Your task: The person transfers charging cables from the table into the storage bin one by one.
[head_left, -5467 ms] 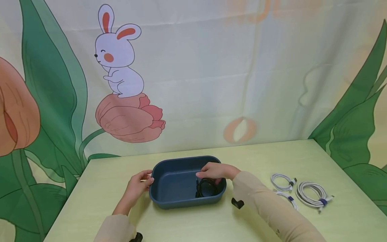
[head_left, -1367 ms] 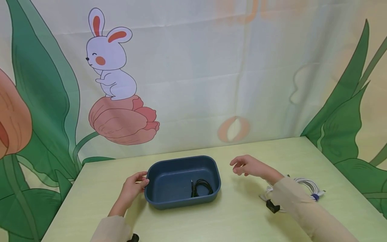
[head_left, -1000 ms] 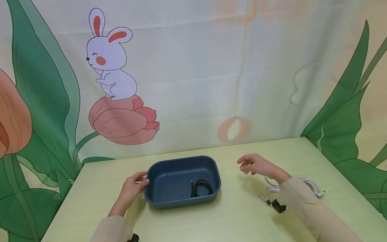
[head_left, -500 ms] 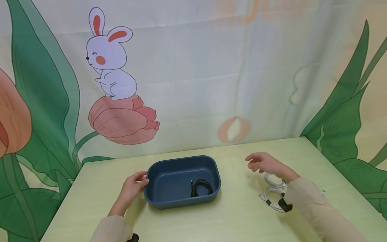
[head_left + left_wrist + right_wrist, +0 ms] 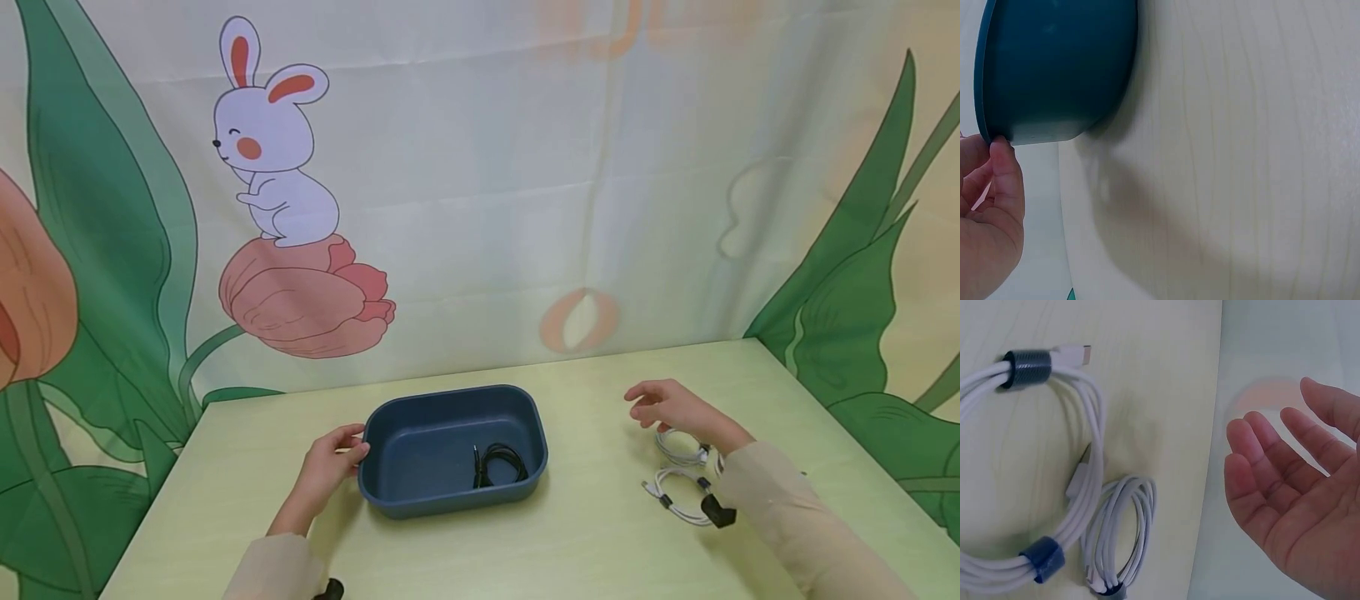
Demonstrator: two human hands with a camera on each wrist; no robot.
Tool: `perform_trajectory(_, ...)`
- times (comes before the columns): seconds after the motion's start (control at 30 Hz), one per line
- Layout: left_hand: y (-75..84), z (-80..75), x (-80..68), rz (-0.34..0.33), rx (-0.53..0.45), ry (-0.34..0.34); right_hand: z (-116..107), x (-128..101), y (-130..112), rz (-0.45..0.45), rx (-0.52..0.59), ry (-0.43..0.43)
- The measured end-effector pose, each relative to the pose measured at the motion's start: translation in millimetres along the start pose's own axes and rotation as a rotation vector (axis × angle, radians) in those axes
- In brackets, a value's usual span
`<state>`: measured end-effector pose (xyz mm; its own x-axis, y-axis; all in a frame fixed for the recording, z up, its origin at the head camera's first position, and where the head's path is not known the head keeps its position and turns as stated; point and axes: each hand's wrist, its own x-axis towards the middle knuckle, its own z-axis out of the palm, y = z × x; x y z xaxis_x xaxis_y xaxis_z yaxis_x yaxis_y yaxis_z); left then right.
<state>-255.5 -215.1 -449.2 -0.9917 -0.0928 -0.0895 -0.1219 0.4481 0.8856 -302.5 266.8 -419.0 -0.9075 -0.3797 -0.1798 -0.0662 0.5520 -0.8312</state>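
1. Here the dark blue plastic tub [image 5: 450,450] stands on the pale green bench [image 5: 585,533], and serves as the landmark for everything else.
2. The left hand [image 5: 330,465] rests against the tub's left end, its thumb [image 5: 1007,169] pressing on the rim and its fingers lightly curled there; the grip is a light hold on the rim.
3. A coiled black cable [image 5: 497,465] lies inside the tub, toward its right end.
4. The right hand [image 5: 671,408] hovers well to the right of the tub, above the bench; its grip is loose, fingers [image 5: 1260,456] spread and relaxed, holding nothing.
5. A small coil of white cable [image 5: 678,447] lies just below that hand, right of the tub.
6. A second white cable coil [image 5: 675,492] lies nearer the front edge, touching or just beside the first.
7. The right wrist view shows a larger white coil [image 5: 1035,475] bound with dark bands and a smaller coil [image 5: 1119,540] beside it.
8. Behind the tub hangs a backdrop with a cartoon rabbit [image 5: 273,137].
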Motion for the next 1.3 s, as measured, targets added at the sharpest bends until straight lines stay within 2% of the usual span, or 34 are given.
perform_trajectory(0.47,1.5,-1.6,0.4,0.007,0.005,-0.001,-11,-8,17,0.041,-0.006,0.036)
perform_trajectory(0.7,1.1,-1.3,1.1,0.004,0.001,-0.002,-15,-8,24,0.1,-0.007,0.061)
perform_trajectory(1.07,0.6,-0.4,0.4,-0.001,-0.004,0.002,-12,-21,34,0.085,-0.004,0.074)
perform_trajectory(1.3,-0.3,-0.2,0.0,0.006,0.002,0.002,-12,-23,42,0.113,0.0,0.097)
